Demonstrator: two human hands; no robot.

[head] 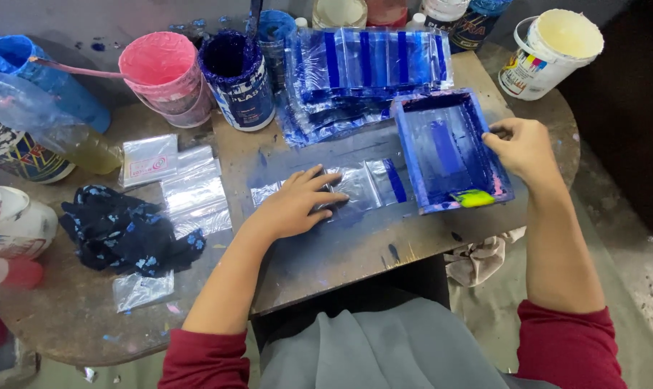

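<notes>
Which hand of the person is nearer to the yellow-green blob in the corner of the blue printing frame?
Right. The right hand grips the far edge of the blue printing frame, just above the yellow-green blob. The left hand lies flat on a clear plastic bag, left of the frame.

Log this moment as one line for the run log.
left hand: flat on clear bag | right hand: holds blue frame edge | frame: tilted beside bag | printed bags: stacked behind

Round wooden surface (67, 317), worn and smeared with blue paint. Behind it, a grey wall (88, 18) spotted with blue. Lower right, speckled concrete floor (640, 288). Dark panel (629, 94) at right. Soft, even light.
</notes>
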